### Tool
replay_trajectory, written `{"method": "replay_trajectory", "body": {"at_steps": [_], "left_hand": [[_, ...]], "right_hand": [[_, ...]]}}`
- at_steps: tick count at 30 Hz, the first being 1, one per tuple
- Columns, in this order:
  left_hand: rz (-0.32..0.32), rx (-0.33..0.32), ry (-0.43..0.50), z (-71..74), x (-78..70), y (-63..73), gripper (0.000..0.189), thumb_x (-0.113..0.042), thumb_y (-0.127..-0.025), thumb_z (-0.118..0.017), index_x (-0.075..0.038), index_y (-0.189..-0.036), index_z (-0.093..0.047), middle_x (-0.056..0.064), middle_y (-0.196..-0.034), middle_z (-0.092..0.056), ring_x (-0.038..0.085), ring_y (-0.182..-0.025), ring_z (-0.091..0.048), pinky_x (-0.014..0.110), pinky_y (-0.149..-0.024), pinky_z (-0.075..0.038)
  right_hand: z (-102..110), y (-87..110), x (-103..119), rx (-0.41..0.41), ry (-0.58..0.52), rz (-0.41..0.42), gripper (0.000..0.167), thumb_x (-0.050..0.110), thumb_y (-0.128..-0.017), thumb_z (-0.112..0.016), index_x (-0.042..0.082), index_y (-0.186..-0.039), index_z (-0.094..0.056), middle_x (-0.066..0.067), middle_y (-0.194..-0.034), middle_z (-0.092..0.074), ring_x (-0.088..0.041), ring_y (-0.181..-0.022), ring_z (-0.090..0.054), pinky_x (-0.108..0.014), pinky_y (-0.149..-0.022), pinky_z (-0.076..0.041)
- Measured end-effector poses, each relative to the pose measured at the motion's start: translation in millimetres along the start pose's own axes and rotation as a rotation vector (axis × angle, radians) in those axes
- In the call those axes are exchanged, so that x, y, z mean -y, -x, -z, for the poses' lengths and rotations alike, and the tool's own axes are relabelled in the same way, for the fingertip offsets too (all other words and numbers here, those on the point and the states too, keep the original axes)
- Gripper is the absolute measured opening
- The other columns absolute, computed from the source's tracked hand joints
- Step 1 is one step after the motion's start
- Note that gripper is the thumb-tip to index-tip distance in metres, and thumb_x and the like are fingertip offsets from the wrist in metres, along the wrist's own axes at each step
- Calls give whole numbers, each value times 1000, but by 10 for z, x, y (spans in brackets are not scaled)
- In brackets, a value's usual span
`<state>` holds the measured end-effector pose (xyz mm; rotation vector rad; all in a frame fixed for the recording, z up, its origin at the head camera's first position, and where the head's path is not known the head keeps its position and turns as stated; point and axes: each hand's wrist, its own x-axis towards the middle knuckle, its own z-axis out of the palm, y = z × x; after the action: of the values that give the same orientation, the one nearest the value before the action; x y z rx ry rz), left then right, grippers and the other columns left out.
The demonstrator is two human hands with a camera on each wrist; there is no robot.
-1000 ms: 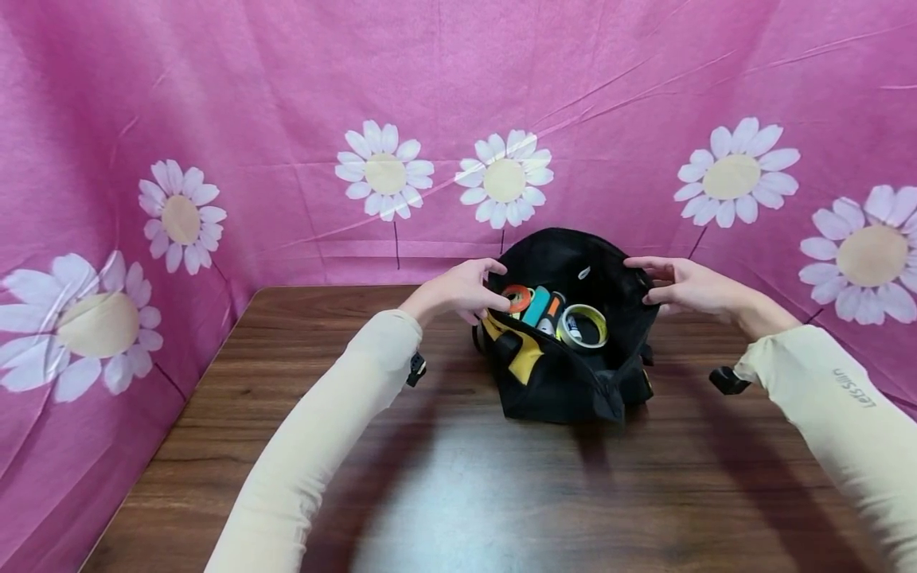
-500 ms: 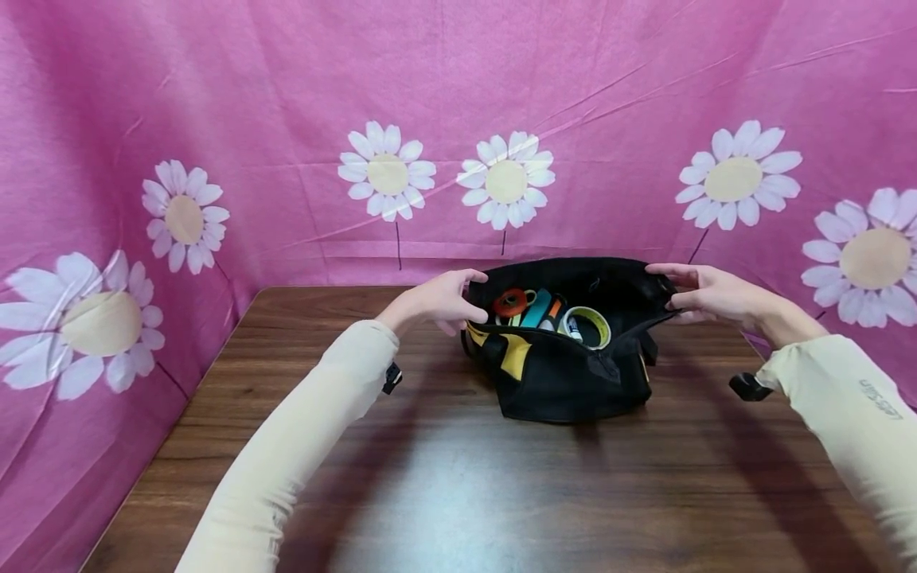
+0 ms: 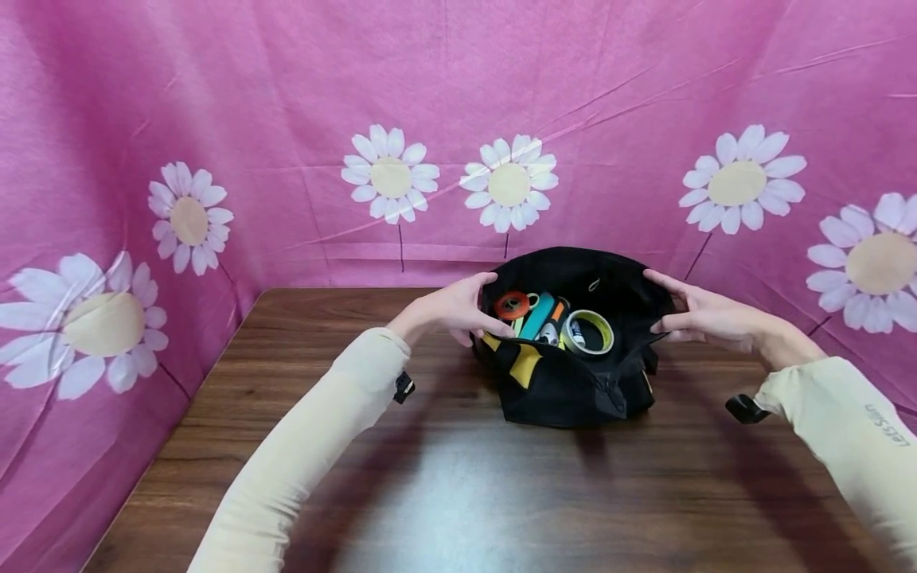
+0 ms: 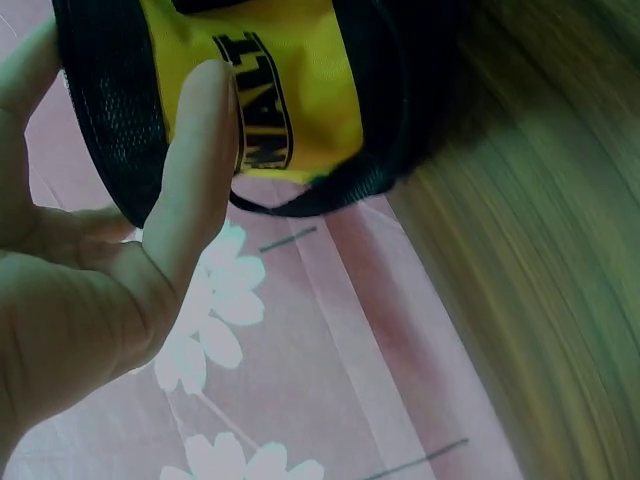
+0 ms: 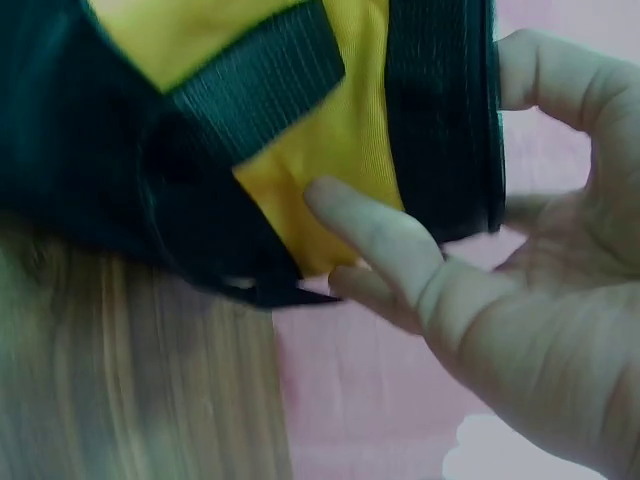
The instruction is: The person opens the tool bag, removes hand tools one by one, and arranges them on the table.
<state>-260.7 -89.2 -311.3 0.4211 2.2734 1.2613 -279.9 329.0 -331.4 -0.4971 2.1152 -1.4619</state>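
A black and yellow tool bag (image 3: 566, 402) stands on the table with its mouth spread wide. My left hand (image 3: 458, 309) grips the left end of its rim, and in the left wrist view a finger lies on the yellow end panel (image 4: 310, 90). At the opposite end my right hand (image 3: 705, 317) holds the rim, with fingertips against the yellow panel (image 5: 365, 130) in the right wrist view. Inside lie an orange tape roll (image 3: 502, 307), a teal object (image 3: 539, 317), an orange and black handle (image 3: 556, 317) and a yellow tape roll (image 3: 607, 326). Other contents are partly hidden.
The brown wooden table (image 3: 322, 414) extends in front of the bag and to its left. Close behind the bag hangs a pink cloth (image 3: 286, 95) printed with white daisies. A dark strap loop (image 4: 330, 195) hangs from the bag's left end.
My hands spread apart, stretching the bag's mouth long and flat, then came slightly back together. The mouth is rounder again, and the far rim stands higher than half a second ago.
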Motion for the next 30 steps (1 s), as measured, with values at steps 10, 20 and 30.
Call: {"method": "replay_trajectory", "body": {"at_steps": [10, 20, 30], "left_hand": [[-18, -14, 38, -178, 33, 31, 127, -22, -75, -93, -21, -164, -2, 15, -160, -24, 25, -117, -57, 44, -72, -63], [-11, -40, -47, -288, 135, 71, 131, -28, -72, -95, -24, -164, -2, 18, -161, -12, 27, -83, -64, 40, -65, -63], [-36, -29, -92, -331, 112, 62, 137, -30, -72, -96, -20, -163, 6, 20, -160, -12, 26, -59, -59, 39, -60, -61]], "right_hand": [[-205, 100, 29, -120, 408, 34, 103, 19, -93, -76, 27, -165, -3, -16, -168, -1, -38, -148, -6, -52, -112, -30], [-295, 109, -138, -87, 266, 123, 102, 4, -92, -74, 8, -163, 0, -31, -153, -30, -8, -116, -58, -17, -87, -52], [-315, 120, -105, -122, 375, 115, 106, 11, -92, -77, 16, -164, 1, -24, -162, -18, -30, -135, -43, -8, -89, -43]]}}
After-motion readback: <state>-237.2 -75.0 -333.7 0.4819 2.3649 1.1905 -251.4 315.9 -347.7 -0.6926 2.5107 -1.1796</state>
